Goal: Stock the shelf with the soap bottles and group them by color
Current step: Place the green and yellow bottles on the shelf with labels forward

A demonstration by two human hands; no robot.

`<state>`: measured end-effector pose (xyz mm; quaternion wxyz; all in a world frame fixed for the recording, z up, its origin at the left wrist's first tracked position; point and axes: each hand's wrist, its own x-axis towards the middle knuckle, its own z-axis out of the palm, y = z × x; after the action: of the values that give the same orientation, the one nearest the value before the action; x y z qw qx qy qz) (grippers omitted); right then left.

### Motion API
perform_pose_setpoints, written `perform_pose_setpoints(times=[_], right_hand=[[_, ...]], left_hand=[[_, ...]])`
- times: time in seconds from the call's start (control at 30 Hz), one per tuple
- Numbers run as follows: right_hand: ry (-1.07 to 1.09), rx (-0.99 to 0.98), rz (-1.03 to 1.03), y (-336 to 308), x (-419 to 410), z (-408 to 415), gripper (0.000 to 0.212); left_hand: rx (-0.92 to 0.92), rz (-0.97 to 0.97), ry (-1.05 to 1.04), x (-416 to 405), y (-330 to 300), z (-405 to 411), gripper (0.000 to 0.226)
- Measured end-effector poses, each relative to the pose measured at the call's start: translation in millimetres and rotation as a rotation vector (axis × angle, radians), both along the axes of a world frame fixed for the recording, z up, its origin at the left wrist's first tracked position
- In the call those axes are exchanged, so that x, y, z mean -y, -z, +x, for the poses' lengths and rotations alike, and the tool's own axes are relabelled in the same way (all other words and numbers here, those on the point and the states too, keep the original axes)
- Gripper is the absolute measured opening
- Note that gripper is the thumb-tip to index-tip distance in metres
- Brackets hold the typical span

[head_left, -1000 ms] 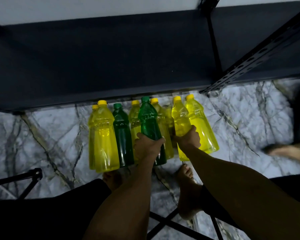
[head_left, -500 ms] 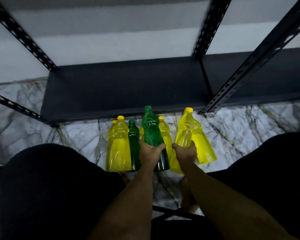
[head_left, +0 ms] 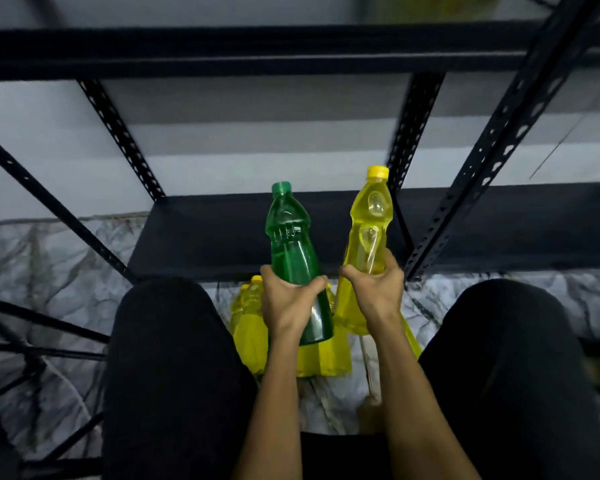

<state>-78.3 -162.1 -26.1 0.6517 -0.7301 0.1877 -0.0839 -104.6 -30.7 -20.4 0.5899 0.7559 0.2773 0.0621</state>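
Green bottle [head_left: 293,258] in the left grip [head_left: 288,299], yellow bottle [head_left: 368,244] in the right grip [head_left: 374,289], each clasped mid-body and upright, probably for separate colour groups on the shelf [head_left: 205,233].

Both bare forearms reach straight out from the bottom of the view, running side by side between two knees in dark trousers. The left hand [head_left: 288,299] is wrapped round the middle of a green bottle [head_left: 293,258], thumb on the left flank, fingertips curling in on the right, the bottle's cap well above the knuckles and its base below the wrist. The right hand [head_left: 374,292] grips a yellow bottle [head_left: 369,237] the same way, thumb on the inner side, fingers round the far side. The two hands sit level, close together but not touching, wrists straight.
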Motion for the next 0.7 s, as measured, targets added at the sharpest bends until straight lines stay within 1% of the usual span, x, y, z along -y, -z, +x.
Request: perform_pose_setpoints(times=[0.07, 0.2, 0.33, 0.47, 0.7], right_hand=[[-0.051, 0.09, -0.003, -23.2, 2.3, -4.1, 0.041], [-0.132, 0.209, -0.033, -70.6, 7.6, -10.1, 0.039], [-0.151, 0.307, -0.032, -111.5, 14.2, -10.5, 0.037], [-0.177, 0.392, -0.029, -146.8, 22.7, 0.8, 0.04], [-0.175, 0.56, -0.116, -214.8, 29.0, 37.9, 0.038]], left_hand=[[0.07, 0.014, 0.008, -1.7, -20.6, 2.9, 0.066], [0.2, 0.083, 0.041, -0.2, -64.9, 5.3, 0.065], [0.322, 0.119, 0.075, -1.3, -107.3, 13.0, 0.067], [0.454, 0.169, 0.095, -7.4, -149.4, 29.1, 0.069], [0.682, 0.236, 0.114, -13.3, -223.2, 74.8, 0.072]])
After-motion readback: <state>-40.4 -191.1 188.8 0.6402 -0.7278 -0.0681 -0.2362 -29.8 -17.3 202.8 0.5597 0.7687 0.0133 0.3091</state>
